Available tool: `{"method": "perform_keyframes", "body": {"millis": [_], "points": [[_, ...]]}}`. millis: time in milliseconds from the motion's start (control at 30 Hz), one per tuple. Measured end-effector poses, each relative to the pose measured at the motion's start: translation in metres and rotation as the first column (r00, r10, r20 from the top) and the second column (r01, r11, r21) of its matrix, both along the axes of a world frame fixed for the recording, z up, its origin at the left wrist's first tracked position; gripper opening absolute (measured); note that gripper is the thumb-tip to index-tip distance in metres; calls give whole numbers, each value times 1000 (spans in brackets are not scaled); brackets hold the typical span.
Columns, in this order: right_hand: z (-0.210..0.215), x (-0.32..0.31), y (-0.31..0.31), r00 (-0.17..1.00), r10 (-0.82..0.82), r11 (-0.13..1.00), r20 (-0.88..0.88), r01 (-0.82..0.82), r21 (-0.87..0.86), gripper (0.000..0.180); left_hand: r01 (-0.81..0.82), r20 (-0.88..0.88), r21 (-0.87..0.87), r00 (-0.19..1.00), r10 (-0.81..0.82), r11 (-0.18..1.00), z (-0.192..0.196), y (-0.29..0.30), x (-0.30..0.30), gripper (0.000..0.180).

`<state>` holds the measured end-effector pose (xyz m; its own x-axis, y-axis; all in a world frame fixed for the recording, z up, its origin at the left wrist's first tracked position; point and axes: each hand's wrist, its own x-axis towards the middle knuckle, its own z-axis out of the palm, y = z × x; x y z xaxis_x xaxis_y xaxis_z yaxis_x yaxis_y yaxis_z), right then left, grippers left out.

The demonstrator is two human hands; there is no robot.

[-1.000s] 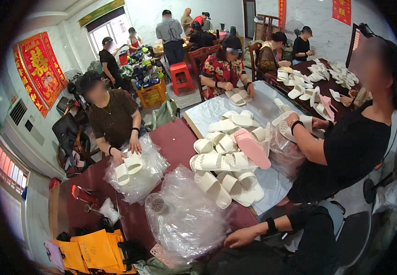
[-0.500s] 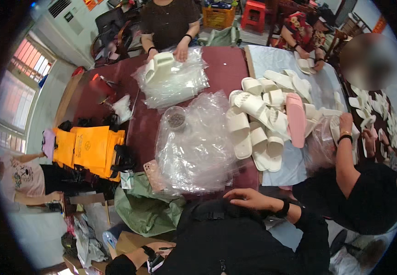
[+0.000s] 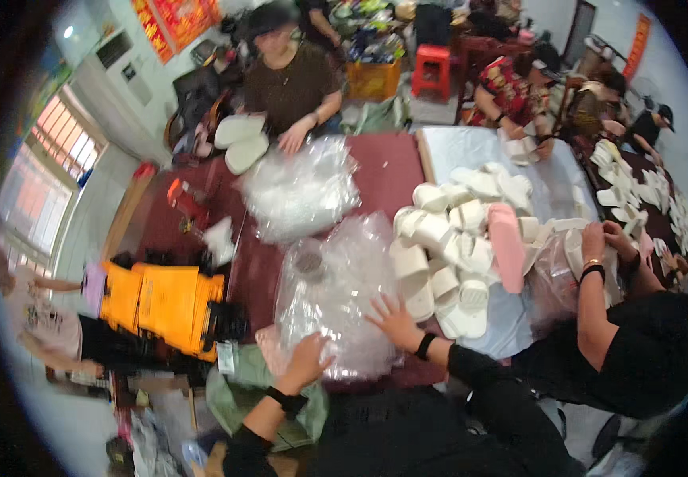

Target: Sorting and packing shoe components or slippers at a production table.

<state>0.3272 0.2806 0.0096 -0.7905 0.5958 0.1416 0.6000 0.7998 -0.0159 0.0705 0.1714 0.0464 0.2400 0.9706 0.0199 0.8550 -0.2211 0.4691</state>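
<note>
A pile of clear plastic bags (image 3: pixel 344 298) lies in front of me on the dark red table. My right hand (image 3: pixel 398 324) is at its near right edge, fingers spread, holding nothing. By the near left edge is my left hand (image 3: pixel 309 362), also empty, with its fingers stretched out. Whether either palm presses on the plastic, I cannot tell. A small round tub (image 3: pixel 308 265) rests on the bags. Beside my left hand lies a pink phone-shaped thing (image 3: pixel 270 347), partly covered. White slippers (image 3: pixel 430 230) are heaped to the right, with a pink slipper (image 3: pixel 506 248) on top.
Across the table, a person (image 3: pixel 292 87) holds a pair of white slippers (image 3: pixel 242 145) beside more clear bags (image 3: pixel 300 195). Orange bags (image 3: pixel 168 306) are stacked at left. A co-worker's arm (image 3: pixel 598 306) is close on my right. Green sacking (image 3: pixel 241 405) hangs below the table edge.
My left hand has come up from low beside me and my right hand forward from my lap, both to the bags. The person opposite has lifted the slippers leftward off their bags.
</note>
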Motion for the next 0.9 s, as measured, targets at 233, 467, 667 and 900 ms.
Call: {"method": "perform_keyframes", "body": {"millis": [233,467,667,900], "points": [[-18,-23,-9,974,-206,913,93,226,-341,23,19,-399,-228,910,-112,973,-53,42,42,88],[-33,18,-20,928,-33,960,-370,-73,-269,44,60,-402,-264,900,-167,963,-98,22,29,79],[-41,55,16,429,-854,509,-293,805,-305,64,171,-400,-60,899,-181,983,-91,18,36,72],[-75,53,57,381,-917,359,-116,665,-655,65,53,-119,-50,991,-58,997,-140,5,49,48]]}}
